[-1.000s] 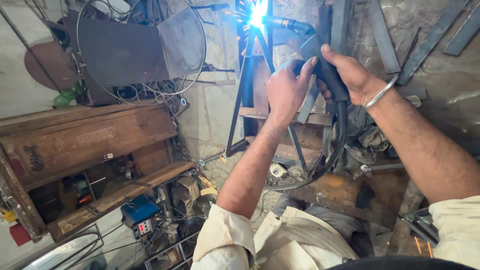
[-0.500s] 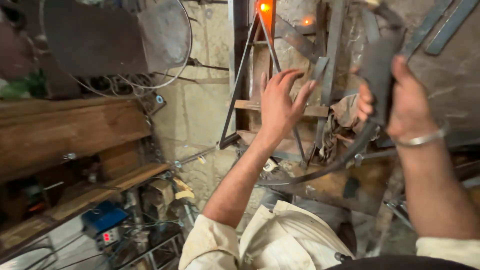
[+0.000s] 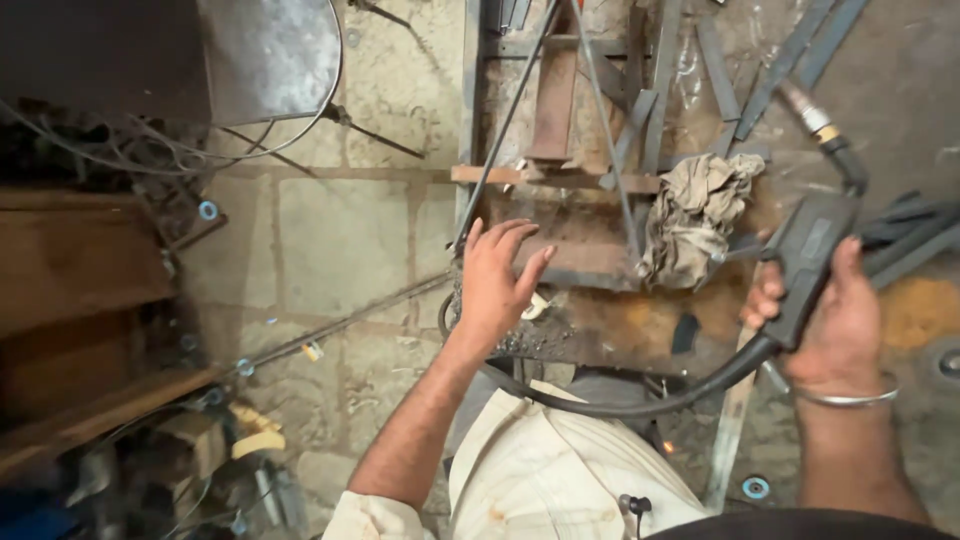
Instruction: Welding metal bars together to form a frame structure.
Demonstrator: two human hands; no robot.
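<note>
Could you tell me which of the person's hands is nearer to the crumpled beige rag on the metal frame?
Right. The right hand, gripping the welding torch, sits just right of the rag; the left hand rests farther off, lower left.

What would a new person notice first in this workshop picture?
The right hand grips a black welding torch at right, its thick black hose curving across the lap. The left hand spreads open over a rusty metal frame at centre, where a crumpled rag hangs.

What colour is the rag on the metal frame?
Dirty beige, the rag shows best in the head view.

Crumpled rag (image 3: pixel 700 215), wooden bench (image 3: pixel 80 270), stone floor (image 3: pixel 340 240)
</note>
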